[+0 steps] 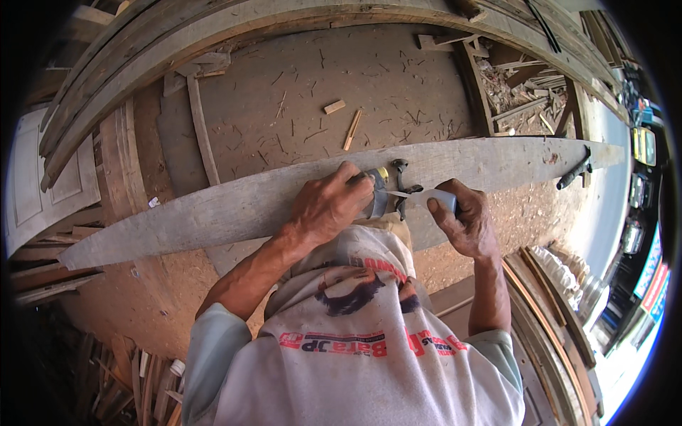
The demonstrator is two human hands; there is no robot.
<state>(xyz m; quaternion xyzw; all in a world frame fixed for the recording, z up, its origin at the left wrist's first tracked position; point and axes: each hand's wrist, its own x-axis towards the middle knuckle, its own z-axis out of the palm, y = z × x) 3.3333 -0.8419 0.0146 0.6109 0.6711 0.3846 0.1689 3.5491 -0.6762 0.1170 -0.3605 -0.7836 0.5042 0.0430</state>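
Note:
Across my front lies a long wooden plank [263, 202], grey and weathered. My left hand [330, 202] is closed around a dark grey, rounded object [378, 202] with a yellow end; its kind is unclear. Wrapped in the fingers of my right hand [465, 216] is a small pale bluish squeeze bottle [442, 199]. Its thin whitish nozzle [398, 193] points left, toward the grey object. Between my hands sits a black, twisted piece [400, 170] on the plank, partly covered by the nozzle. Farther right, a black tool-like object [574, 169] rests on the plank.
Long beams [234, 28] run across the far side. Bent nails and a small wood block [334, 106] litter the floor beyond the plank. A pale panelled door [50, 177] leans at left. Scrap wood [142, 383] lies near left, stacked boards [554, 334] near right. Vehicles [639, 192] stand outside.

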